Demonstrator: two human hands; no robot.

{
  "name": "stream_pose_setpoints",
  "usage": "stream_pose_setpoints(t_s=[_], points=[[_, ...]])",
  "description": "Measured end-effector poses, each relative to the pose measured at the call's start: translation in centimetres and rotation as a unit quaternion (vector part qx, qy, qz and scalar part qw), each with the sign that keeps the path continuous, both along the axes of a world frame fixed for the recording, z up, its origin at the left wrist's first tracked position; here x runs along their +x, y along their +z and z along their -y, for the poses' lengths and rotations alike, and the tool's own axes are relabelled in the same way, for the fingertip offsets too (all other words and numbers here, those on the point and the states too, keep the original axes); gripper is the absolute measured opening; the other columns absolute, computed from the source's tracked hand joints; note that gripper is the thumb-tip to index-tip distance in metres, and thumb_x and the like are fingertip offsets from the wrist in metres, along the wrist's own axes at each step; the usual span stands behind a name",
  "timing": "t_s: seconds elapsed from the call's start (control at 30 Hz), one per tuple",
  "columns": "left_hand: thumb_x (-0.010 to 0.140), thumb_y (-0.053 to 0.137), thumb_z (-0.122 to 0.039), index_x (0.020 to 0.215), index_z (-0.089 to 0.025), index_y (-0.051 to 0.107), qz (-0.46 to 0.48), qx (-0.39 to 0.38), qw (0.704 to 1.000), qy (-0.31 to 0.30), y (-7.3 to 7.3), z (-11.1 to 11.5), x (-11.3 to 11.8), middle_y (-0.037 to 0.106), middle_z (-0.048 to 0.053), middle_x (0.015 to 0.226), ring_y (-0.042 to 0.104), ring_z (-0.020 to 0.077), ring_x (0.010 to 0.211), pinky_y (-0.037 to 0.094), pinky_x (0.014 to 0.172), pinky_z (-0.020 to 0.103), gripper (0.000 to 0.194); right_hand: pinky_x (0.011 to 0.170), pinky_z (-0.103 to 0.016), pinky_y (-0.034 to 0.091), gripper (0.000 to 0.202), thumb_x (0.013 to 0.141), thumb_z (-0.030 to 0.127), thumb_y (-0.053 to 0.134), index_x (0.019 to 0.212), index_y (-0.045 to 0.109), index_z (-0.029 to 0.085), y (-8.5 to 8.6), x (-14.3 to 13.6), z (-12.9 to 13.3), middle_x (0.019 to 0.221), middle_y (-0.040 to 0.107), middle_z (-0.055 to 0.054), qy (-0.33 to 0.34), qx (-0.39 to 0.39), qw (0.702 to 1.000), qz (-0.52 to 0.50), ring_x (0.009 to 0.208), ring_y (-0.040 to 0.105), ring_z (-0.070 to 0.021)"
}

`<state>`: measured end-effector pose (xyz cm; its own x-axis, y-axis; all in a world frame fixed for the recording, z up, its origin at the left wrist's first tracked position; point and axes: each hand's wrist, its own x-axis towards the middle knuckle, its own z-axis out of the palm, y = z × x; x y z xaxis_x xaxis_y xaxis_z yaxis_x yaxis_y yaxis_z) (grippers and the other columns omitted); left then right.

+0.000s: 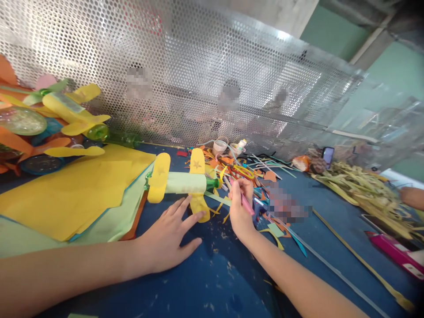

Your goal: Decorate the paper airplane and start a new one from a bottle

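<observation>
Btl (212, 183) lies sideways on counter (212, 282), betw. hands. Done, seemingly: pale wrap (183, 182), yellow wings (198, 162) & end pc (158, 180) on, star marks on some. What's left: can't tell. L hand (172, 238) grip wide, fingertips at lower wing; R hand (239, 214) grip closed round pink pen-like tool (247, 204), nr btl's R end.

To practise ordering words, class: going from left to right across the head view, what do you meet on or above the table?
Flat yellow paper sheets, green bottle model with yellow wings, right hand holding a pink pen-like tool, heap of pale yellow-green strips.
</observation>
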<state>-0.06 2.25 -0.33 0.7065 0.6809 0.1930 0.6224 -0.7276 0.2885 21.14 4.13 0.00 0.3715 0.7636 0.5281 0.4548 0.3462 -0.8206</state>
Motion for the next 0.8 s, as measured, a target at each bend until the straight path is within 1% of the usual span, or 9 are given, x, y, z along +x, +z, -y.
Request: stream_pose_setpoints(t_s=[0.1,0.23,0.37,0.47,0.6,0.8], points=[[0.088,0.037,-0.052,0.136,-0.031,0.034,-0.004,0.002,1.000,-0.004,0.18,0.05,-0.03,0.023,0.013,0.148,0.023,0.0348,0.134,0.031,0.103,0.053,0.053,0.065,-0.026,0.040,0.017,0.090,0.042,0.039,0.088,0.039,0.024,0.03,-0.18,0.02,0.077,0.042,0.001,-0.014,0.007,0.999,-0.028,0.066,0.044,-0.0131],[0.088,0.039,-0.051,0.134,-0.029,0.038,-0.004,0.007,1.000,-0.010,0.27,0.12,-0.03,0.026,0.011,0.147,0.023,0.0347,0.134,0.030,0.104,0.052,0.051,0.064,-0.026,0.040,0.015,0.089,0.039,0.044,0.088,0.041,0.024,0.27,-0.46,0.26,0.077,0.045,0.001,-0.001,-0.006,1.000,-0.015,0.068,0.047,-0.0128],[0.087,0.042,-0.051,0.132,-0.028,0.042,0.011,0.010,1.000,-0.012,-0.06,0.00,0.02,0.031,0.010,0.145,0.023,0.0343,0.134,0.029,0.104,0.053,0.051,0.061,-0.026,0.040,0.017,0.087,0.040,0.047,0.087,0.043,0.023,0.19,-0.41,0.28,0.074,0.048,0.002,-0.016,-0.020,1.000,0.004,0.064,0.048,-0.0130],[0.086,0.043,-0.052,0.131,-0.029,0.044,0.021,0.009,1.000,-0.011,-0.23,-0.07,0.04,0.031,0.009,0.145,0.023,0.0346,0.134,0.029,0.105,0.053,0.050,0.058,-0.025,0.039,0.018,0.087,0.041,0.047,0.087,0.045,0.023,0.05,-0.40,0.18,0.071,0.048,0.002,-0.017,-0.019,1.000,0.005,0.061,0.047,-0.0126],[0.086,0.042,-0.052,0.129,-0.029,0.045,0.012,0.002,1.000,-0.010,-0.07,0.00,0.06,0.030,0.009,0.146,0.022,0.0343,0.134,0.028,0.105,0.052,0.049,0.056,-0.025,0.038,0.018,0.086,0.041,0.048,0.086,0.045,0.023,0.12,-0.57,0.12,0.070,0.048,0.002,-0.006,-0.012,1.000,-0.001,0.059,0.047,-0.0124],[0.087,0.041,-0.051,0.128,-0.029,0.047,0.004,-0.007,1.000,-0.011,0.26,0.08,0.10,0.026,0.011,0.147,0.021,0.0354,0.134,0.029,0.104,0.053,0.047,0.057,-0.024,0.038,0.015,0.086,0.038,0.048,0.086,0.044,0.023,0.27,-0.66,0.12,0.074,0.049,0.002,0.028,-0.026,0.999,-0.011,0.062,0.047,-0.0122]])
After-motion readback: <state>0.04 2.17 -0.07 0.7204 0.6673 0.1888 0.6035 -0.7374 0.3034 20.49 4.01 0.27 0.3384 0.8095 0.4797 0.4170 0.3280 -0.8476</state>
